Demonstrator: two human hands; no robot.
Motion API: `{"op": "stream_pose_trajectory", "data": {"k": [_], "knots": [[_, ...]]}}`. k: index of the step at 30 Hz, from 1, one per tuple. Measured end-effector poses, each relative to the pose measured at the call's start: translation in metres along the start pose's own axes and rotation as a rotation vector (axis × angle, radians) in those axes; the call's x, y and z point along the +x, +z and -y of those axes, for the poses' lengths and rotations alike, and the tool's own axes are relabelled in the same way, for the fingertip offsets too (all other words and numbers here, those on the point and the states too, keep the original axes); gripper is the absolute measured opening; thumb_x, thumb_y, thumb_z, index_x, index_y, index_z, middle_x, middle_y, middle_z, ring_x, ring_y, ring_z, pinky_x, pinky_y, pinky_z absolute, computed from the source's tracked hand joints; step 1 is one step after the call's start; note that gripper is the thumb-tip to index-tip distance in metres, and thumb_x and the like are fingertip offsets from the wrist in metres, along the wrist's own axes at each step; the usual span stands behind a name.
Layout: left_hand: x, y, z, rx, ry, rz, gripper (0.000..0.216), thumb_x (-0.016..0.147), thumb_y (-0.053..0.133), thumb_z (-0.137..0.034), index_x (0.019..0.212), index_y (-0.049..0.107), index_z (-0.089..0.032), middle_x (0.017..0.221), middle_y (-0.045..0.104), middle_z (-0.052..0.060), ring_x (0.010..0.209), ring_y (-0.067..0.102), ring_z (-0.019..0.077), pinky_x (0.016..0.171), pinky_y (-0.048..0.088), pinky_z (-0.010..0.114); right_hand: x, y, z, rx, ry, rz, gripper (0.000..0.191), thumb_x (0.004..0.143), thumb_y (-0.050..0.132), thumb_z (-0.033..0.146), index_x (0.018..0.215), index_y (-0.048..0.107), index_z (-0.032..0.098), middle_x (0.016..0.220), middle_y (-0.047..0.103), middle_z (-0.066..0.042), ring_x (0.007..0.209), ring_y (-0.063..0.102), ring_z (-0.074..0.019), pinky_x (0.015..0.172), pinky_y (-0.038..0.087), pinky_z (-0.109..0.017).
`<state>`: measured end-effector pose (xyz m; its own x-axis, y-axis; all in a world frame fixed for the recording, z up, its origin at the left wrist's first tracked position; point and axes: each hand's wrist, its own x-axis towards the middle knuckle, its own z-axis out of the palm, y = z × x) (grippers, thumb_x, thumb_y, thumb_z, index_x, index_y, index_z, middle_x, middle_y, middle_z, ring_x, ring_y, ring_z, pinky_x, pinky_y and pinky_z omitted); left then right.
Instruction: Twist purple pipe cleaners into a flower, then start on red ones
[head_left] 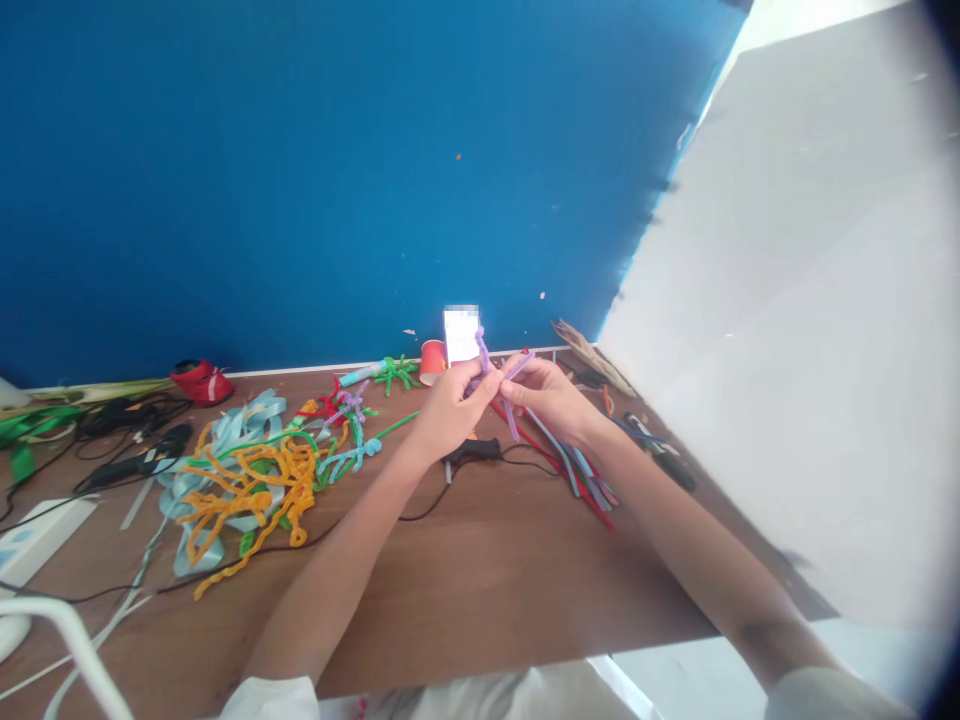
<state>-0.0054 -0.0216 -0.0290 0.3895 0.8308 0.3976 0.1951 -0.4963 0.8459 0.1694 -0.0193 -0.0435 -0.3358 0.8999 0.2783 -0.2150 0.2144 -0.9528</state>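
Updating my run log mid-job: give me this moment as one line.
left hand: pinches purple strands | right hand: pinches purple strands | beyond: phone, red cup beside it | leftward: orange strands over blue ribbon

The picture is bright, and the light is soft. The white wall (810,250) looks very pale, and the strip (799,18) above it is almost pure white. The blue wall (337,180) gets darker near its top left corner. The phone (461,338) glows so white that I can't read it, and its top is blocky. The surface (465,575) has a faint shine near the front. Fuzzy black fills the right corners. The purple stick (511,422) looks a bit blurry.
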Motion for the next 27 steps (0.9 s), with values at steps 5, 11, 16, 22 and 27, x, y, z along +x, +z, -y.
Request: {"op": "stream_pose_trajectory", "data": {"k": [5,11,16,22,27], "knots": [[0.000,0.005,0.002,-0.172,-0.168,-0.066,0.028,0.094,0.058,-0.039,0.086,0.064,-0.013,0.065,0.046,-0.003,0.056,0.035,0.0078,0.051,0.025,0.022,0.002,-0.001,0.004,-0.349,-0.248,0.009,0.020,0.084,0.077,0.038,0.085,0.069,0.020,0.082,0.068,-0.002,0.075,0.062,-0.0162,0.071,0.050,-0.032],[-0.001,0.004,-0.011,-0.602,-0.465,-0.034,0.029,0.086,0.069,-0.030,0.068,0.051,-0.016,0.054,0.026,-0.010,0.042,0.018,0.0021,0.040,0.012,0.018,-0.007,-0.010,-0.002,-1.129,-0.872,-0.061,0.011,0.094,0.061,0.015,0.095,0.069,0.023,0.090,0.073,-0.004,0.078,0.063,-0.0169,0.069,0.047,-0.032],[0.001,0.005,-0.009,-0.723,-0.455,-0.023,0.026,0.086,0.069,-0.027,0.070,0.051,-0.015,0.053,0.027,-0.010,0.041,0.021,0.0012,0.039,0.015,0.015,-0.008,-0.016,-0.009,-1.479,-1.062,-0.136,0.018,0.092,0.062,0.012,0.105,0.065,0.024,0.096,0.074,-0.005,0.078,0.061,-0.0176,0.068,0.047,-0.032],[0.005,0.008,0.001,-0.726,-0.417,-0.075,0.029,0.085,0.070,-0.034,0.071,0.052,-0.015,0.053,0.034,-0.009,0.041,0.026,0.0014,0.040,0.018,0.014,-0.004,-0.011,-0.011,-1.397,-0.963,-0.199,0.013,0.093,0.060,0.016,0.104,0.064,0.023,0.095,0.071,-0.007,0.084,0.063,-0.0202,0.073,0.049,-0.033],[0.007,0.007,0.002,-0.729,-0.331,-0.139,0.032,0.082,0.073,-0.038,0.073,0.052,-0.016,0.052,0.028,-0.011,0.043,0.021,0.0019,0.040,0.017,0.015,-0.008,-0.006,-0.002,-1.164,-0.735,-0.142,0.017,0.101,0.050,0.025,0.097,0.066,0.020,0.078,0.066,-0.004,0.065,0.056,-0.0156,0.063,0.043,-0.030]]}}
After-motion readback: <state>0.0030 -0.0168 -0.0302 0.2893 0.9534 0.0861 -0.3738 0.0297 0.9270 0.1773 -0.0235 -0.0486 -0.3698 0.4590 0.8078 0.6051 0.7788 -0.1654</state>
